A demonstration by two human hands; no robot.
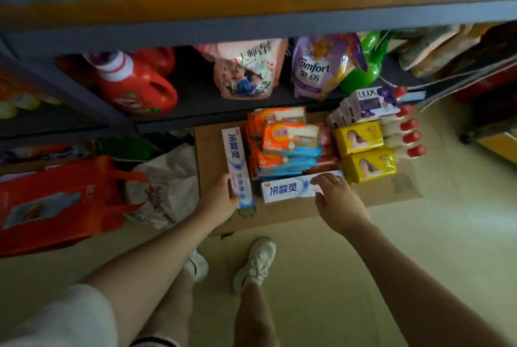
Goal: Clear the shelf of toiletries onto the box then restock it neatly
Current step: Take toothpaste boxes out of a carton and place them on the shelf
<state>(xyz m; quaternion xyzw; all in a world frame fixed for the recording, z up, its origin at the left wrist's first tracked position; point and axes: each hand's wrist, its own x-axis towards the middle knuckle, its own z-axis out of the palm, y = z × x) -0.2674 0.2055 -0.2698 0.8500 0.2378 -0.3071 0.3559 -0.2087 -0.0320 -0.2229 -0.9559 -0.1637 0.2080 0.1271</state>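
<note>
The person's 2 white shoes (237, 264) stand on the pale floor (419, 248) below both outstretched arms. Far left of the grip, a red bag (56, 201) and a crumpled white bag (165, 187) lie under the shelf (195, 95). The left hand (221, 195) grips the near end of 1 toothpaste box (236, 163), fingers curled round its edge; that box lies lengthwise on the flattened cardboard (391, 192). Just right of it, a second toothpaste box (288, 188) lies crosswise, and the right hand (335, 198) rests its relaxed, spread fingers on that box's right end, not clenched. Beyond both hands sit stacked orange packs (288, 137), then 2 yellow soap packs (363, 151), Lux boxes (369, 104) and 5 red-capped bottles (405, 134) at the far right. Above on the shelf stand a red jug (137, 86) and a Comfort pouch (321, 67).
</note>
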